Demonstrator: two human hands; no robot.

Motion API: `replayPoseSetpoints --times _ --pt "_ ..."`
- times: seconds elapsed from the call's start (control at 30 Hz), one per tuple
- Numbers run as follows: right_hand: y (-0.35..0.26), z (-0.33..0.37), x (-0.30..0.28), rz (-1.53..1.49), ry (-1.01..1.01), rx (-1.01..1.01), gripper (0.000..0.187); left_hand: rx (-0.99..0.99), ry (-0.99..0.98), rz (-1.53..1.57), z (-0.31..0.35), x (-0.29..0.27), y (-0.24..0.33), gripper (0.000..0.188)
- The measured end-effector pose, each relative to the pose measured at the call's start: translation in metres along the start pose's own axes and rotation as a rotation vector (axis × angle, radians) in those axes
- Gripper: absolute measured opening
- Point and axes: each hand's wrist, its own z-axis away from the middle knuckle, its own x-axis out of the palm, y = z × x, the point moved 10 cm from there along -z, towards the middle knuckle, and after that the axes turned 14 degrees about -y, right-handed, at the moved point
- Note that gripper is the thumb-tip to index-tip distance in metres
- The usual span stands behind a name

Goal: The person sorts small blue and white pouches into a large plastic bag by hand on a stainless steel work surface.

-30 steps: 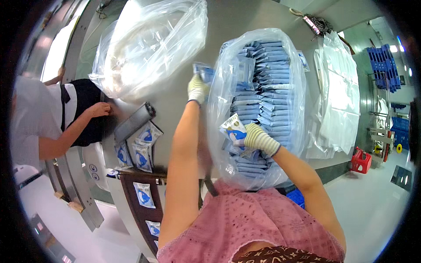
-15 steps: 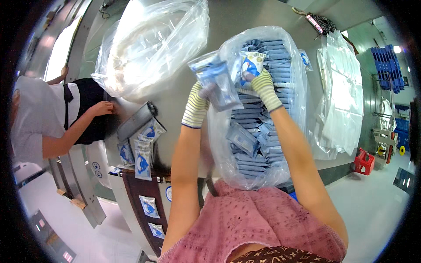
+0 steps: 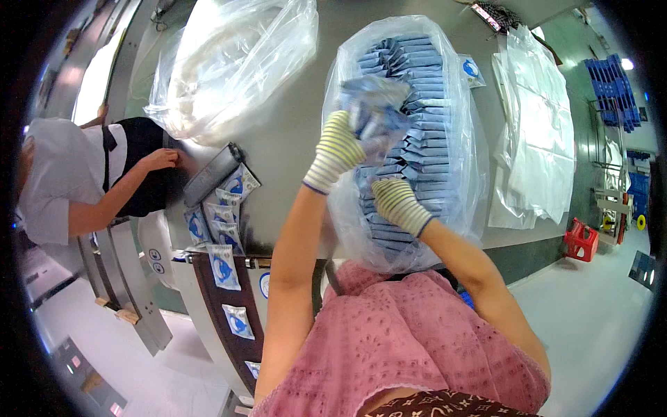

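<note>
A clear plastic bag (image 3: pixel 474 174) stands on the metal table in front of me, filled with rows of blue packets (image 3: pixel 425 128). My left hand (image 3: pixel 340 149), in a striped glove, is closed around several blue-and-white packets (image 3: pixel 375 108), which it holds over the bag's left side. Motion blurs them. Lower down, inside the bag, my right hand (image 3: pixel 401 203), also in a striped glove, rests on the packet rows. Its fingers are curled, and their tips are partly hidden against the packets.
Left of me, packets ride on a dark conveyor belt (image 3: pixel 245 353) and pile up at its end by a dark roller-like bar (image 3: pixel 208 177). Another clear bag (image 3: pixel 240 76) lies beyond. Flat plastic bags (image 3: pixel 535 132) lie at the right. A person (image 3: pixel 76 181) works at far left.
My right hand has moved down and toward me within the bag, away from the packet it held. My left hand has shifted right over the bag. More packets sit at the belt's end.
</note>
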Motion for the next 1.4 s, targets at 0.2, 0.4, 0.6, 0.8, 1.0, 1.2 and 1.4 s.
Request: replayPoseSetpoints --times 0.2,0.4,0.6,0.8,1.0,1.2,1.4 --pt "0.020 0.110 -0.122 -0.557 0.445 -0.615 0.033 -0.204 -0.752 -1.032 0.045 0.114 -0.003 0.039" --pt "0.011 0.010 -0.049 0.020 0.041 -0.185 0.043 0.026 -0.223 -1.215 0.104 0.146 -0.006 0.040" --pt "-0.012 0.029 -0.061 0.469 0.338 -0.163 0.063 -0.337 0.108 -0.810 0.217 -0.064 -0.011 0.035" --pt "-0.202 -0.051 -0.046 -0.463 -0.040 -0.638 0.064 -0.858 0.421 -0.382 0.385 -0.233 -0.124 0.062" --pt "-0.281 -0.218 0.092 -1.910 -0.349 -0.440 0.047 -1.071 -0.083 -0.431 0.368 -0.213 -0.228 0.079" --pt "-0.282 -0.155 0.046 -2.064 -0.305 -0.626 0.054 -0.419 0.338 1.267 0.315 -0.111 -0.208 0.038" --pt "-0.224 -0.091 -0.018 -0.202 0.421 -0.754 0.075 -0.312 0.368 1.227 0.294 -0.082 -0.188 0.052"
